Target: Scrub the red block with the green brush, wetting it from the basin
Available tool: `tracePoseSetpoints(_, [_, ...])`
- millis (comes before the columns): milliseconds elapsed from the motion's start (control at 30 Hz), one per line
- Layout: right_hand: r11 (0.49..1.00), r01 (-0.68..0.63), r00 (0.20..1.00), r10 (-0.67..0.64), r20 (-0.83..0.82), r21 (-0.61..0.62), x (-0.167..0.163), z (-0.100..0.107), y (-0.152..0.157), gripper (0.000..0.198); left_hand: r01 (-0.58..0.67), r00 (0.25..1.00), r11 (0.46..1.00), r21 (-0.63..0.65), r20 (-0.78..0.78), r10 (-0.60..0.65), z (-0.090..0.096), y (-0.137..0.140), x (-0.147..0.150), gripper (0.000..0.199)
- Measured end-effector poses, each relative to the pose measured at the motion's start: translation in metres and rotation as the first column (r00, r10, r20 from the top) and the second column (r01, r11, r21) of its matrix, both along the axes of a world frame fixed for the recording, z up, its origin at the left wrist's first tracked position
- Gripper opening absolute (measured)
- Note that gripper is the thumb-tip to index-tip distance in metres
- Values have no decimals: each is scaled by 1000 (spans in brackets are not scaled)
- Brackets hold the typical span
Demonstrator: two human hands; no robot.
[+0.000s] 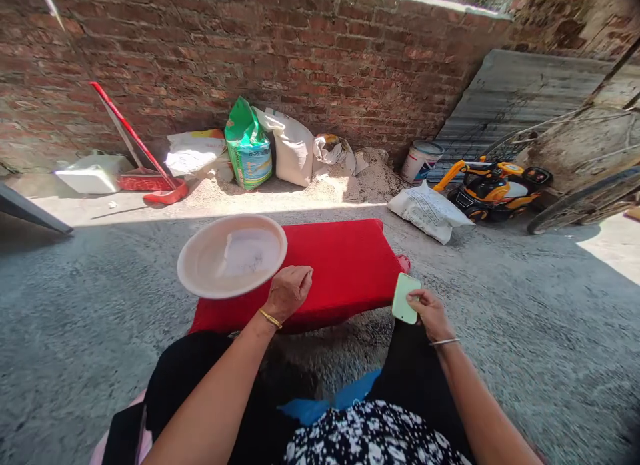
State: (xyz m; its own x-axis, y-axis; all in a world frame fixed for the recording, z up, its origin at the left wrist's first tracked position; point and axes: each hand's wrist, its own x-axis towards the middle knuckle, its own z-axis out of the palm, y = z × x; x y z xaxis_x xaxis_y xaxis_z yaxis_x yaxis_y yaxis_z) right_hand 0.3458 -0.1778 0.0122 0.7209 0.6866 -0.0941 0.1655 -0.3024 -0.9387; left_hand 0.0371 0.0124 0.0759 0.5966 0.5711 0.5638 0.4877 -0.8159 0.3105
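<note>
My right hand pinches a pale green flat piece with rounded corners and a small dark dot near its lower edge; what kind of thing it is does not show. It is held up by the right end of a low table draped in red cloth. My left hand, a gold bangle at its wrist, is closed in a fist over the cloth's near side; anything inside the fingers is hidden. Just beyond that fist, a wide pale basin sits on the table's left part, with what looks like water in it.
Along the brick wall stand a red dustpan, a green bag, white sacks and a bucket. Right of the table lie a white sack, an orange toy excavator and a bicycle wheel.
</note>
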Motion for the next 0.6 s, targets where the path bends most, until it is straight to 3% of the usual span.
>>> tracePoseSetpoints(67, [953,-303,953,303,-19,12,-58,-2,18,27,-30,1000,999,-16,-1,30,-1,4,-3,24])
tracePoseSetpoints(167, [752,-658,735,649,196,-25,-143,-1,44,16,-84,996,996,-27,16,84,2,12,-13,25])
tracePoseSetpoints(233, [621,-779,549,745,379,-92,-186,-2,61,15,-113,993,993,-18,36,114,4,16,-21,26])
tracePoseSetpoints(300, [538,-822,385,766,514,-186,-209,-6,76,16,-136,989,991,-4,55,136,5,20,-27,27])
tracePoseSetpoints(333, [525,-817,326,762,560,-238,-212,-8,83,16,-142,988,990,2,63,142,4,22,-29,27])
tracePoseSetpoints(400, [551,-772,272,736,620,-316,-202,-14,89,16,-144,987,990,12,68,143,3,23,-31,27])
tracePoseSetpoints(533, [650,-686,290,656,697,-327,-134,-16,70,19,-114,991,993,24,68,113,2,20,-29,25])
tracePoseSetpoints(600, [709,-638,340,609,717,-300,-89,-14,51,22,-101,993,994,30,71,99,3,16,-26,25])
